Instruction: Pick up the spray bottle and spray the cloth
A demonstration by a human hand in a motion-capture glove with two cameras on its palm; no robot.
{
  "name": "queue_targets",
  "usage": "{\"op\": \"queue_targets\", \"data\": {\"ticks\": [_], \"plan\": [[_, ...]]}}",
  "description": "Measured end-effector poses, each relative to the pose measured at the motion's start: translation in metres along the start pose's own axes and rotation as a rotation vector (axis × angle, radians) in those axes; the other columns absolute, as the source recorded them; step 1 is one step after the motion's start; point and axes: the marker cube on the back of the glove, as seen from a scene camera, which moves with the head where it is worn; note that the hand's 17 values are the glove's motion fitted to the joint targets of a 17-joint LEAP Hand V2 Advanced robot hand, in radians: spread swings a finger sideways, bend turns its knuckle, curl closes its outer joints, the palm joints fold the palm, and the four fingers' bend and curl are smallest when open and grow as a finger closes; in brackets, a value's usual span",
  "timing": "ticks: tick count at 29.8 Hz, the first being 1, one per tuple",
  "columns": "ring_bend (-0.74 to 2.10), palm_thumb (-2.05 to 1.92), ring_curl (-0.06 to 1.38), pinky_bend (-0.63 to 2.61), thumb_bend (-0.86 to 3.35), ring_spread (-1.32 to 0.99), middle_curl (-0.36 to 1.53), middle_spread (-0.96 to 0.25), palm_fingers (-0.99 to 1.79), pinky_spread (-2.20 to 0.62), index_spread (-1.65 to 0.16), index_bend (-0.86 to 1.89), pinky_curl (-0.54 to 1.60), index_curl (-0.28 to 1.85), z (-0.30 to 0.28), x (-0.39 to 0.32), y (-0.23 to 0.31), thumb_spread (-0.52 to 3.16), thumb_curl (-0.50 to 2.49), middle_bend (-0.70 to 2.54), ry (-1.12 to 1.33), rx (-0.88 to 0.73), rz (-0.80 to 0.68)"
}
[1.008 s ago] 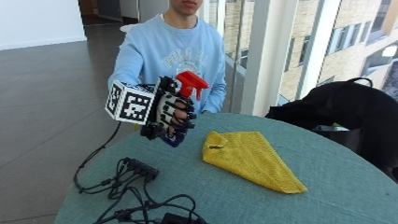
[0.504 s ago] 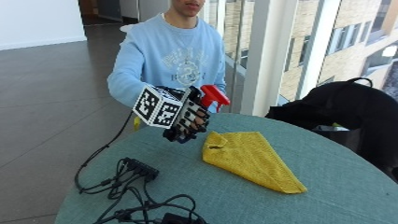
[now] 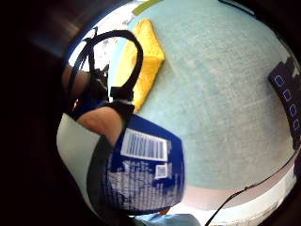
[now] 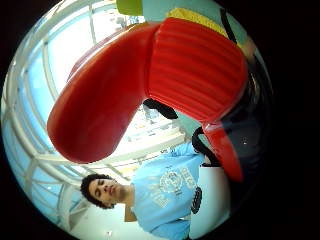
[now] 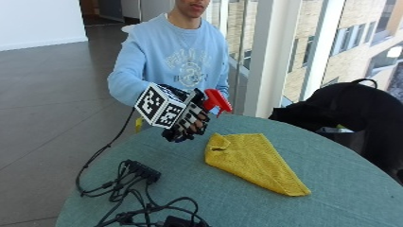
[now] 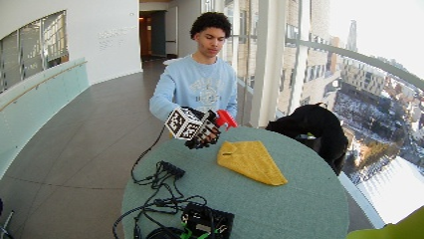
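Observation:
In the outside view my gloved right hand point(image 5: 188, 122) holds the spray bottle above the round teal table point(image 5: 353, 198), its fingers curled round the neck. The bottle's red spray head point(image 5: 216, 100) sticks out of the hand, tilted toward the yellow cloth point(image 5: 255, 161). The cloth lies folded on the table a little to the right of the hand and below it. The little finger side palm view shows the bottle's blue labelled body point(image 3: 146, 169) close to the palm, with the cloth point(image 3: 141, 70) beyond it. The red head and trigger point(image 4: 195, 65) fill the thumb side palm view.
Black cables and a power strip point(image 5: 142, 172) lie on the near left of the table. A black bag point(image 5: 353, 113) sits past the table's far right edge. A black box with green plugs point(image 6: 209, 221) rests near the front edge.
The hand has carried the bottle to the right, toward the cloth, and tilted it, so the red head now leans toward the cloth. The cloth has not moved.

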Motion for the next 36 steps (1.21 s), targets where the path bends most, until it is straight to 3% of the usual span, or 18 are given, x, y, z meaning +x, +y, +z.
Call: {"op": "queue_targets", "data": {"ticks": [36], "plan": [[0.37, 1.06, 0.42, 0.20, -0.03, -0.04, 0.51, -0.11, 1.10, 0.23, -0.22, 0.15, 0.37, 0.46, 0.0045, -0.0005, -0.0044, 0.52, 0.74, 0.24, 0.025, -0.054, 0.030]]}}
